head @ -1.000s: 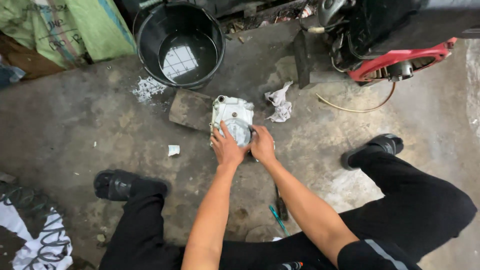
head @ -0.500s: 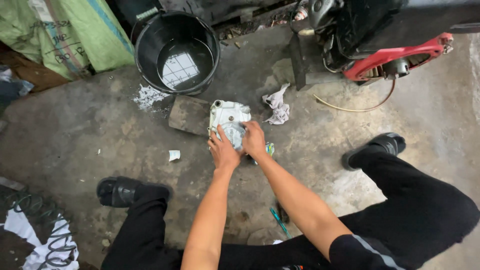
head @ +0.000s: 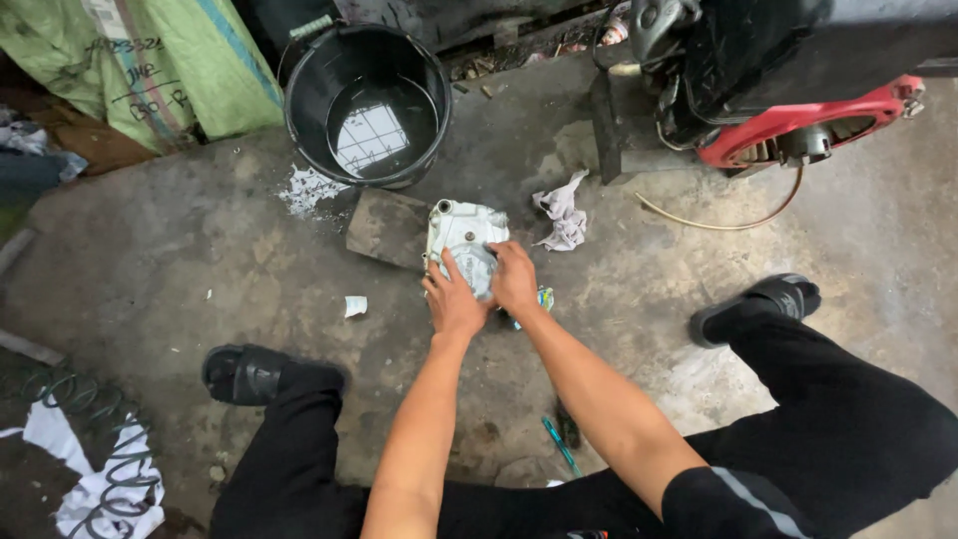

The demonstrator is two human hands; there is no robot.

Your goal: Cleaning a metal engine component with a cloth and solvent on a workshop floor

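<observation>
Engine cover [head: 461, 232]: pale grey cast metal, lying on the concrete floor [head: 180, 250] at centre frame, its upper half showing beyond the fingers.

Left hand [head: 454, 299]: laid flat on the cover's lower left part, fingers together and pressing down; it grips nothing that can be seen.

Right hand [head: 515, 279]: resting on the cover's lower right edge, fingers curled over the round part; whether it pinches anything cannot be told.

Green object [head: 544, 297]: small, just beside the right wrist, partly hidden.

Stone slab [head: 384, 228]: flat, grey, touching the cover's left side.

Rag [head: 562, 213]: crumpled, whitish, just right of the cover.

Bucket [head: 365, 105]: black, upper centre, holding dark liquid.

Sacks [head: 150, 70]: green, upper left.

Machine part [head: 798, 125]: red frame, upper right, with a tan hose [head: 718, 222] curling below it.

Sandals: black, one at lower left [head: 244, 374], one at right [head: 758, 304].

Screwdriver [head: 559, 444]: teal handle, on the floor between the legs.

Paper scraps [head: 309, 188]: white, left of the slab.
</observation>
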